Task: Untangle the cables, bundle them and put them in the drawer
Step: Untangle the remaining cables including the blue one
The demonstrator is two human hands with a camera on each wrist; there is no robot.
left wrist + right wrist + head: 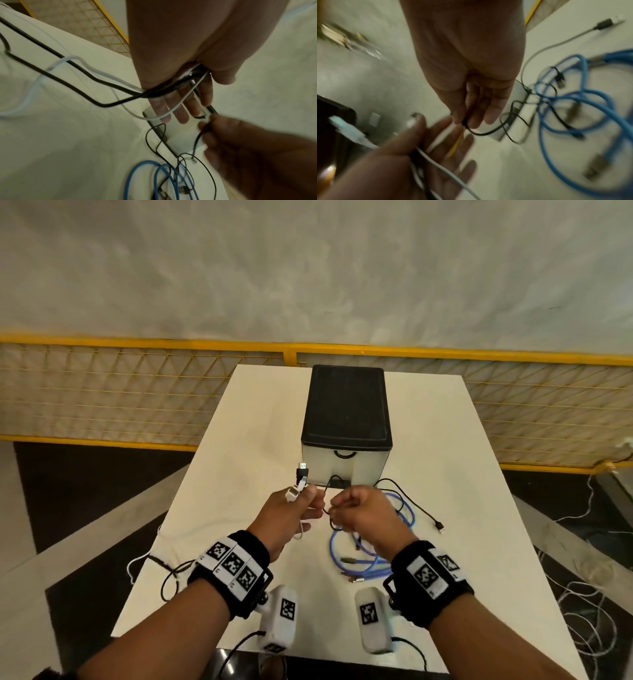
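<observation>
My left hand (301, 505) is raised over the white table (239, 440). Its thumb pins a thick black cable (92, 79) and a white cable (30, 93) against the palm. Their plugs (301, 474) stick up above the fist, and the rest trails off the table's left edge. My right hand (346, 505), close beside it, pinches a thin black cable (488, 133) between thumb and fingertips. That cable's USB plug (439, 527) lies to the right. A coiled blue cable (331, 546) lies on the table under the right hand, with the thin black one looped through it. The small drawer unit (346, 405) stands just beyond the hands with its drawer (346, 470) closed.
A yellow-framed mesh fence (137, 392) runs behind the table. Loose white wires (589, 621) lie on the floor at the right. Both wrist cameras' leads hang at the table's near edge. Bare tabletop shows on either side of the drawer unit.
</observation>
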